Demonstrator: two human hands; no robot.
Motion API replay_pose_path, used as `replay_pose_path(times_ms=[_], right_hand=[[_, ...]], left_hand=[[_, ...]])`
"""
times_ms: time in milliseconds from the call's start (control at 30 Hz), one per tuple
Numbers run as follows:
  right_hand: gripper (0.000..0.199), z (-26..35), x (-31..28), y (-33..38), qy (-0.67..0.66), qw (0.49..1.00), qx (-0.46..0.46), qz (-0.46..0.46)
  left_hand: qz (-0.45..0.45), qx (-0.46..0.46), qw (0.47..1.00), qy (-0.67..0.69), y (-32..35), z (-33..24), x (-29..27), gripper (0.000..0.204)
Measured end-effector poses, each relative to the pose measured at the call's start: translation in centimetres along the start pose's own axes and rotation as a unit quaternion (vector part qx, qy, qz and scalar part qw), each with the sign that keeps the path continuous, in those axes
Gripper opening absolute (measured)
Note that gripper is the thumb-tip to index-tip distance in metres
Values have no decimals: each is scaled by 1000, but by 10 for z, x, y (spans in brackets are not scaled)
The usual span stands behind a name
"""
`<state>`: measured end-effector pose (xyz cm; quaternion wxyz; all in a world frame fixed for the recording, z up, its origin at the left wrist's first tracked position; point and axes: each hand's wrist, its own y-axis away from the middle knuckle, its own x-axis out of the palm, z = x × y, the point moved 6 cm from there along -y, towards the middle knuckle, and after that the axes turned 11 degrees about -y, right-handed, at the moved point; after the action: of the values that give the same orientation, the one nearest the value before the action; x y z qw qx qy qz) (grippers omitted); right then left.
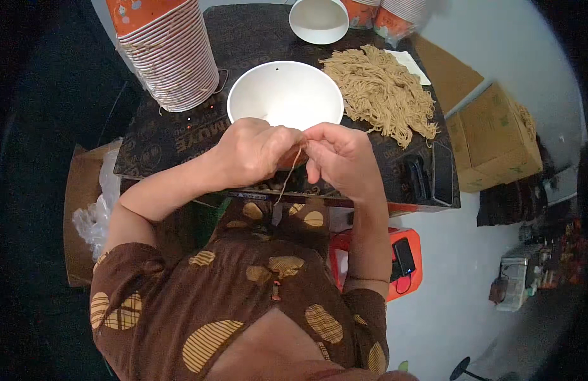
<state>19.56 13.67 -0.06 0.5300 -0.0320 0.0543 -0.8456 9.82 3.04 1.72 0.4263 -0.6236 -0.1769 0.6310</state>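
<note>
A paper tub (286,86), white inside, stands before me on the dark table, with a small dark hole near its far rim. At its near rim both my hands meet, fingertips pressed together. My left hand (257,152) is closed and pinches a tan string (289,178) at the rim. From the other side, my right hand (340,155) pinches the same string between thumb and forefinger. One end of the string dangles below the fingers toward my lap. The exact spot where string and rim meet is hidden by my fingers.
A tall stack of orange-and-white tubs (173,60) rises at the far left. Right of the tub lies a heap of tan strings (386,92). Another white tub (319,22) sits behind. Cardboard boxes (497,140) stand at right, and a red stool (408,286) holds a black device.
</note>
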Motion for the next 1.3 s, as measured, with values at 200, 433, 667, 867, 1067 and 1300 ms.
replay_pose_path(times_ms=[200, 433, 667, 867, 1067, 1300], right_hand=[[9, 1, -1, 3, 7, 994, -36, -101], [11, -6, -7, 13, -46, 983, -85, -158], [33, -1, 4, 9, -71, 997, 27, -29], [28, -2, 15, 7, -153, 988, 34, 15], [15, -14, 11, 8, -84, 991, -20, -98], [2, -26, 18, 23, -96, 974, -106, -175]], left_hand=[[13, -17, 1000, 22, -2, -4, -5, 30], [16, -25, 1000, 8, -1, -3, -5, 30], [-5, 43, 999, -12, 0, -8, -8, 28], [-20, 74, 997, -29, 3, -10, -9, 24], [-24, 38, 999, -14, 1, -9, -12, 27], [4, -51, 997, 53, -2, 0, -13, 24]])
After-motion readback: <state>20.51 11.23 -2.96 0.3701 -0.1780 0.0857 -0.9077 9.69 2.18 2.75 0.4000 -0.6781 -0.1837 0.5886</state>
